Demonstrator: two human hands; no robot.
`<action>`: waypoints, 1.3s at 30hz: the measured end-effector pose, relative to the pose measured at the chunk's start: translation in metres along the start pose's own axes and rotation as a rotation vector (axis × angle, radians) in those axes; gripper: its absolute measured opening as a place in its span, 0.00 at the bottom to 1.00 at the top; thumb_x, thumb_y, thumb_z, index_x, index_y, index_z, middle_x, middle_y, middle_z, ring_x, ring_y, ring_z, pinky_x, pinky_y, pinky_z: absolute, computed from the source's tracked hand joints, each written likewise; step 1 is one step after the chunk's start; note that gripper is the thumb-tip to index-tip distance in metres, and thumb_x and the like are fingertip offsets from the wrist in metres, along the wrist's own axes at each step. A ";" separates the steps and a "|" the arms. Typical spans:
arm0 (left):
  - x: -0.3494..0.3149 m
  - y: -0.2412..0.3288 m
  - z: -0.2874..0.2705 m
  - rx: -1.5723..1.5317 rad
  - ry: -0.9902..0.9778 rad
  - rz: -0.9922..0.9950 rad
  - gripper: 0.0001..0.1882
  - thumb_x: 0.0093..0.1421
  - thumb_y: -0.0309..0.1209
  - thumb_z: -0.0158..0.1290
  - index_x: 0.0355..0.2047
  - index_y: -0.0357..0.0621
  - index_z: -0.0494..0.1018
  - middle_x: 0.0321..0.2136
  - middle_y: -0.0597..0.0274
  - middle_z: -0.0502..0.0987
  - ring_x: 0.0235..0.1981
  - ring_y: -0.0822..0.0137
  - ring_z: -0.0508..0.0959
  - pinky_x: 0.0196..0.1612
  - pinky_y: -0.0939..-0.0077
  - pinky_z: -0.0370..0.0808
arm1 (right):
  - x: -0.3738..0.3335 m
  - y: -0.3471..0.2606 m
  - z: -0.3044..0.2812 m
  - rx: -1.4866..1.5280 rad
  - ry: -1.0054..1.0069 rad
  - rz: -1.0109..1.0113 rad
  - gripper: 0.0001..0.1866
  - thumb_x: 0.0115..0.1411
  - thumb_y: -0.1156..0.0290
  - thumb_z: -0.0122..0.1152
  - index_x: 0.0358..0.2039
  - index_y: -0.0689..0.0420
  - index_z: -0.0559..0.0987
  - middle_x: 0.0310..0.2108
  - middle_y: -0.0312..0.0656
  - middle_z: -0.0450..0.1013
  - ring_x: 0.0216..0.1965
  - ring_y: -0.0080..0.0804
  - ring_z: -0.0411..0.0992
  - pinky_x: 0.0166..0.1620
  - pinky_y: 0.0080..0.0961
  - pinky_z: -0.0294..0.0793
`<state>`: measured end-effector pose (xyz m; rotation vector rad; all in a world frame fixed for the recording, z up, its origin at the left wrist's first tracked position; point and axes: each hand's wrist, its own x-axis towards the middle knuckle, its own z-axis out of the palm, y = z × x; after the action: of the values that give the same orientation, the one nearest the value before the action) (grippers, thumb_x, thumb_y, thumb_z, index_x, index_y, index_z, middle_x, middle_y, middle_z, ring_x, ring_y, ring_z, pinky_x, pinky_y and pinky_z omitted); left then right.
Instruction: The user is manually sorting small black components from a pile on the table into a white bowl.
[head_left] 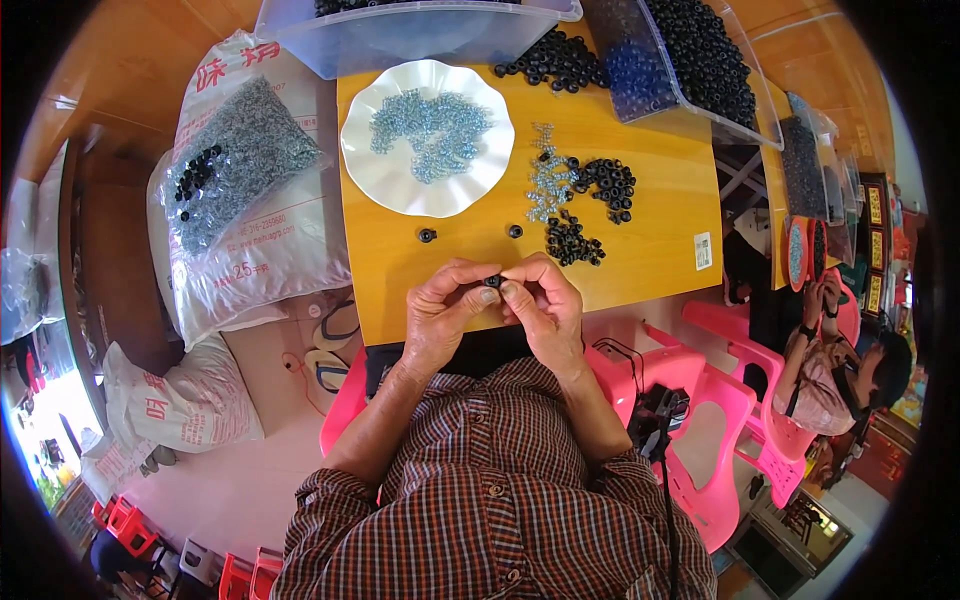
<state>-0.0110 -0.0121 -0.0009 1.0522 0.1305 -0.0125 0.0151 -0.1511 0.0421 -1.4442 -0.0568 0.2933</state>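
Observation:
Just over the table's front edge, my left hand [446, 312] and my right hand [545, 312] meet fingertip to fingertip. Both are closed in a pinch on one small black ring-like piece [492, 282], partly covered by the fingers. Two similar pieces lie apart on the wood beyond them, a black piece [427, 235] at left and another [515, 231] near the middle. To the right are a loose group of black pieces [608, 185] and a nearer cluster [572, 240]. Small clear bluish pieces [548, 190] lie beside them.
A white wavy-rimmed plate [360, 165] holds more clear pieces on the yellow table [650, 270]. Clear bins [420, 45] with black pieces stand at the far side. A large white sack [290, 265] is left of the table. Pink chairs [715, 400] and another person [825, 375] are at right.

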 end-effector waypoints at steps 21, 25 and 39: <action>-0.001 0.002 0.001 -0.059 0.000 -0.040 0.13 0.53 0.13 0.54 0.40 0.35 0.75 0.35 0.62 0.75 0.37 0.72 0.75 0.45 0.79 0.73 | 0.003 -0.002 -0.002 -0.460 0.020 -0.300 0.04 0.57 0.80 0.56 0.33 0.62 0.72 0.28 0.42 0.68 0.26 0.27 0.69 0.29 0.20 0.69; 0.000 -0.001 0.003 -0.047 -0.005 0.017 0.12 0.54 0.15 0.55 0.40 0.36 0.75 0.35 0.64 0.74 0.38 0.75 0.74 0.45 0.82 0.72 | 0.002 -0.002 -0.004 -0.392 0.038 -0.213 0.04 0.57 0.80 0.57 0.34 0.63 0.73 0.28 0.41 0.69 0.26 0.26 0.69 0.29 0.20 0.69; -0.004 0.002 0.004 0.019 0.017 -0.037 0.12 0.55 0.15 0.54 0.40 0.36 0.75 0.35 0.65 0.74 0.37 0.75 0.75 0.43 0.82 0.74 | -0.003 0.001 0.002 -0.536 0.080 -0.309 0.03 0.60 0.79 0.55 0.34 0.64 0.72 0.28 0.41 0.70 0.22 0.22 0.72 0.26 0.16 0.72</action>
<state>-0.0146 -0.0149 0.0030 1.0694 0.1655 -0.0379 0.0118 -0.1497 0.0414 -1.9463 -0.3093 -0.0431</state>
